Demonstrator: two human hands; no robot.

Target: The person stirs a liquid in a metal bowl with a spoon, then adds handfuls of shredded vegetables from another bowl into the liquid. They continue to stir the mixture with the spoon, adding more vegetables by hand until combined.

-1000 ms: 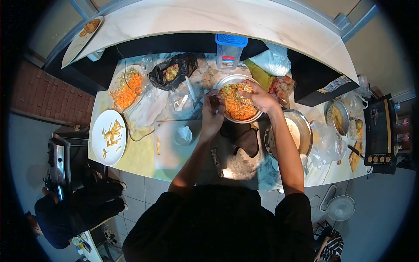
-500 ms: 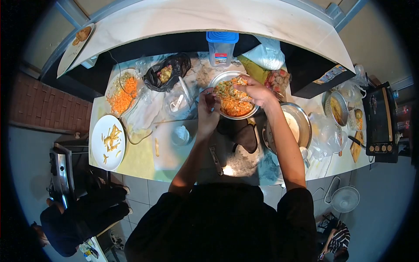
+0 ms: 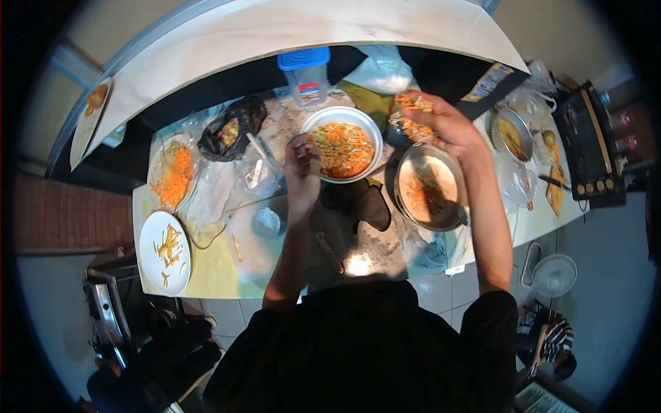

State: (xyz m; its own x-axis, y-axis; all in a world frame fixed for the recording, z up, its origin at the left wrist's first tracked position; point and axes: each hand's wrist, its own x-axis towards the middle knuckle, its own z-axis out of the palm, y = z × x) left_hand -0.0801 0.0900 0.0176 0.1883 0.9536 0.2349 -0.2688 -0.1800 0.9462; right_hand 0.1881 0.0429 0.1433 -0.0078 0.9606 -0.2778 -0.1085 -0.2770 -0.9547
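Note:
A metal bowl (image 3: 376,132) holds a mix of shredded carrot and other finely cut vegetables (image 3: 337,148). My left hand (image 3: 303,162) is at its left rim, fingers curled and smeared with food. Raised to the right, my right hand (image 3: 454,127) grips a loose clump of the shredded vegetable mix (image 3: 413,117). This hand is above the far edge of a wide metal pan (image 3: 447,221) of pale, creamy batter (image 3: 447,175). Some orange shreds and a dark shadow show on the batter.
Left are a white plate (image 3: 148,258) with yellow strips, a tray of shredded carrot (image 3: 177,168) and a black bag (image 3: 248,113). A blue-lidded container (image 3: 308,79) stands behind the bowl. A knife (image 3: 554,182), cutting board (image 3: 555,199) and oven (image 3: 593,148) are right.
My right hand has lifted out of the bowl with a clump of vegetables and moved right, over the batter pan. My left hand stays by the bowl's rim. The whole view has shifted.

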